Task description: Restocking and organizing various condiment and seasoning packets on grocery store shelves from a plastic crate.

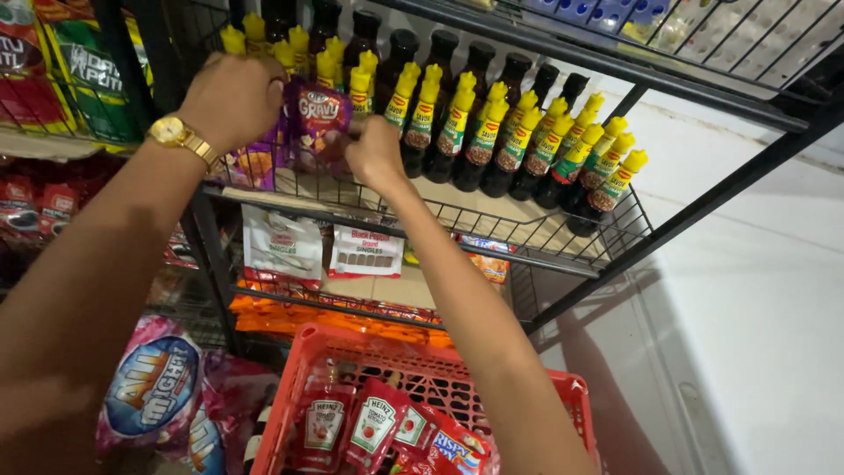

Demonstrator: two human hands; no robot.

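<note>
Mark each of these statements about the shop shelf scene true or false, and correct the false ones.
1. Both hands are at a purple sachet on the wire shelf. True: the left hand and right hand are at the purple sachet.
2. The dark sauce bottles have red caps. False: the sauce bottles have yellow caps.
3. A gold wristwatch sits on the left wrist. True: the wristwatch is there.
4. The basket below the arms is blue and holds nothing. False: the basket is red and holds red sauce pouches.
5. The shelf frame is white wood. False: the shelf is black wire and metal.
</note>
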